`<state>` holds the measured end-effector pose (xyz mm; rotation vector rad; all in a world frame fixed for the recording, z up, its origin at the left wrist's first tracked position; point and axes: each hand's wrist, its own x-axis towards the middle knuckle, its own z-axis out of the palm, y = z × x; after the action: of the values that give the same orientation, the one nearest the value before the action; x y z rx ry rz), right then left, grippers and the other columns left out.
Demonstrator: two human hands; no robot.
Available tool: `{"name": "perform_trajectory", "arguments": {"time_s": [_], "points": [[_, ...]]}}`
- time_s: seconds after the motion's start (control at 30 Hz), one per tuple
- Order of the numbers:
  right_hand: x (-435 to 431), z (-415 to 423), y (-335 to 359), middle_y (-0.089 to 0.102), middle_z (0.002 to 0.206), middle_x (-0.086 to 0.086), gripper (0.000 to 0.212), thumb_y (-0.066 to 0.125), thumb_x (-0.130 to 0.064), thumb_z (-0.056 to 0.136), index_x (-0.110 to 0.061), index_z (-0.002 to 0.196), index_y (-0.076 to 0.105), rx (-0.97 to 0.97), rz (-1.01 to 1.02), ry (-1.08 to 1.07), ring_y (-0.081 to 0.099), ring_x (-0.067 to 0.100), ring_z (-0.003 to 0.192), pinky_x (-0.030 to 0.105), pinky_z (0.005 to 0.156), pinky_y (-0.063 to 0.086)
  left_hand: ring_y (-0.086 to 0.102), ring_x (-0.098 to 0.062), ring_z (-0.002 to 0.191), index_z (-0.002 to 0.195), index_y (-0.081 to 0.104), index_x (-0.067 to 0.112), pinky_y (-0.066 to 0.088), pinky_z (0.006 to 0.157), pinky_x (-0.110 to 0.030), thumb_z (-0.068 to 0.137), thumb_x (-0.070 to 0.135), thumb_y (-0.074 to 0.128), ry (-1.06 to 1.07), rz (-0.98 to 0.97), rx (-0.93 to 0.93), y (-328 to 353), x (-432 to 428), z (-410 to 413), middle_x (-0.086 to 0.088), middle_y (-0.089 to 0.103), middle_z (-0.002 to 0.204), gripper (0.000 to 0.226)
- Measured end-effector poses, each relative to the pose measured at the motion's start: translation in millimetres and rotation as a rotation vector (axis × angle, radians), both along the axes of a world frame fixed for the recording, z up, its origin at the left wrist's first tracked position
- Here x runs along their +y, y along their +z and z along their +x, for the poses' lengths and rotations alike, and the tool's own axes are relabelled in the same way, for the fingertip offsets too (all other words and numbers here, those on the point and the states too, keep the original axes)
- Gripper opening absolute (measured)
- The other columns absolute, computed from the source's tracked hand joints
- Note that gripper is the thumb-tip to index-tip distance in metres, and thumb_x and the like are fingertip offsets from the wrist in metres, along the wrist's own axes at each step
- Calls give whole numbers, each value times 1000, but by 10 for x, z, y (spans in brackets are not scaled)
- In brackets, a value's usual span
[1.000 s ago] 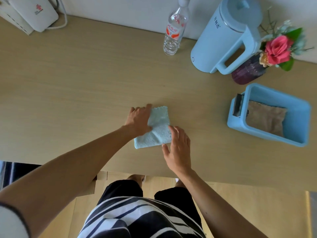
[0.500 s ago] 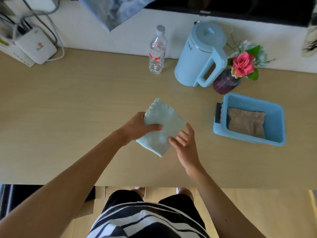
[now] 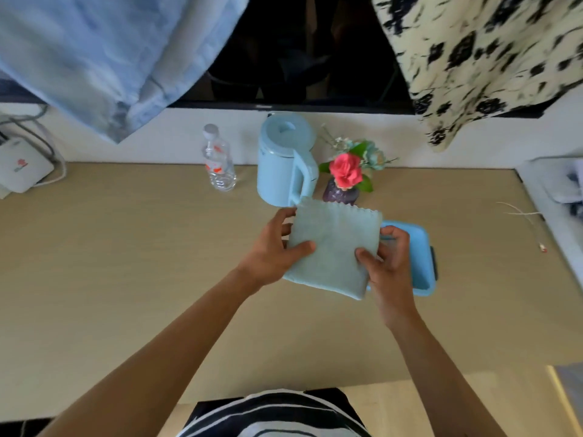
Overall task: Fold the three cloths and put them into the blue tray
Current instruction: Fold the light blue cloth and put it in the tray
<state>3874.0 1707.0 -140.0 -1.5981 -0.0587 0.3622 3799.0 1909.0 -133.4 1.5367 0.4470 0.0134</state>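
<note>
A folded light blue cloth [image 3: 332,244] is held up off the table between both hands. My left hand [image 3: 273,250] grips its left edge, thumb on top. My right hand [image 3: 386,258] grips its lower right corner. The cloth hangs in front of the blue tray [image 3: 421,257], which sits on the table at the right; only the tray's right rim and wall show. The tray's inside and the brown cloth seen in it earlier are hidden behind the blue cloth and my right hand.
At the back stand a clear water bottle [image 3: 219,164], a light blue kettle [image 3: 285,164] and a purple vase with a pink flower [image 3: 345,179]. A white box with cables [image 3: 22,165] is at far left. Hanging fabric [image 3: 104,58] is overhead.
The cloth lay flat on the table under both hands; both hands lifted it and carried it right, over the blue tray. The camera tilted up.
</note>
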Motion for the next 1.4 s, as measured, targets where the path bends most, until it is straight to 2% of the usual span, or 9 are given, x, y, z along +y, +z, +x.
{"name": "perform_trajectory", "arguments": {"time_s": [0.07,0.13,0.33,0.53,0.73,0.83,1.0,1.2,1.4], "points": [[-229,234,32,66,104,16,39,67,-13,84,-35,106,44,-86,-104,22,65,29,83,40,71,53,69,-22,101,151,26,37,59,78,-30,83,17,76,10,57,-18,-32,-261,231,-7,67,119,87],[-429,483,64,64,102,9,31,65,-15,84,-35,100,46,-187,-215,75,59,25,80,27,68,50,67,-19,103,155,16,42,57,86,-32,84,12,71,-1,146,-55,-76,-496,449,-3,64,125,95],[-978,1161,95,59,63,-17,16,73,-5,86,-16,98,72,-137,-463,361,47,2,47,17,55,37,59,-22,117,126,66,27,47,102,-35,84,18,70,-131,422,52,-320,-941,1015,-3,62,127,43],[-1134,1480,-260,67,114,1,50,83,-23,68,-30,116,70,-78,-807,583,63,13,86,26,77,47,50,-21,124,136,56,24,37,100,-22,73,27,86,-311,529,241,-697,-1134,1314,-7,49,133,69],[-977,1519,-579,36,142,11,60,74,-10,81,-19,138,56,-77,-1111,695,60,29,115,27,92,43,44,-29,130,145,46,20,36,106,-32,72,22,85,-421,591,376,-981,-1320,1417,-13,39,139,83],[-889,1498,-657,32,144,15,54,70,-5,83,-12,135,55,-113,-1232,744,63,35,113,36,99,44,41,-32,132,147,41,18,35,107,-34,71,21,86,-455,621,426,-1090,-1362,1460,-15,35,142,88],[-830,1428,-751,36,138,21,35,60,4,88,-2,123,59,-288,-1393,827,64,34,101,34,75,48,48,-36,127,146,39,21,44,107,-40,63,25,90,-536,705,480,-1251,-1422,1512,-14,32,144,98],[-760,1381,-797,38,137,13,28,71,-9,80,-12,108,67,-628,-1557,817,49,28,116,37,98,42,52,-37,120,144,39,29,48,98,-48,66,43,86,-610,1018,519,-1159,-1407,1566,-13,33,139,92],[-833,1454,-844,46,133,10,35,68,-21,82,-13,116,66,-762,-1634,962,45,30,124,40,107,36,40,-28,125,137,49,20,44,100,-42,65,63,77,-750,1366,255,-1150,-1362,1602,-9,41,132,89]]}}
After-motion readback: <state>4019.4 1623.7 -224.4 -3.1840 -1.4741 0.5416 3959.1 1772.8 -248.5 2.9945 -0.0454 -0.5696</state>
